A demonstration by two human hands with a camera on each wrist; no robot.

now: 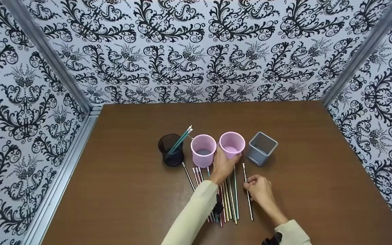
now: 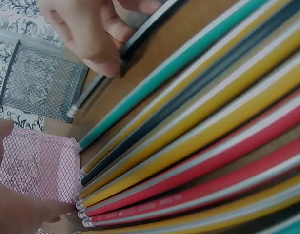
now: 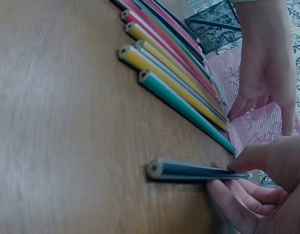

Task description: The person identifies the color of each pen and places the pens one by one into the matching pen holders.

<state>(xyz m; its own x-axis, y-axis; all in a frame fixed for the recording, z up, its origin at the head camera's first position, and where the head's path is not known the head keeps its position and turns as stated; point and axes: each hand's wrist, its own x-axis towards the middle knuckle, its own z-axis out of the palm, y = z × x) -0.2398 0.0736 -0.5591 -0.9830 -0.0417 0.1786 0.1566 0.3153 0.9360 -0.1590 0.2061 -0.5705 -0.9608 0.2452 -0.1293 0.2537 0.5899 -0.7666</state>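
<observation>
My left hand grips the right-hand pink mesh pencil cup low on its side. A second pink cup stands just left of it. My right hand pinches a black pencil between thumb and fingers, low over the table. In the right wrist view that pencil's unsharpened end points away from the hand. Left of it lies a row of striped pencils, among them a green pencil, a yellow pencil and a red pencil, their ferrule ends toward the cups.
A black mesh cup at the left holds two green pencils. On the right stands a square grey mesh cup. Patterned walls enclose the brown table at the back and sides.
</observation>
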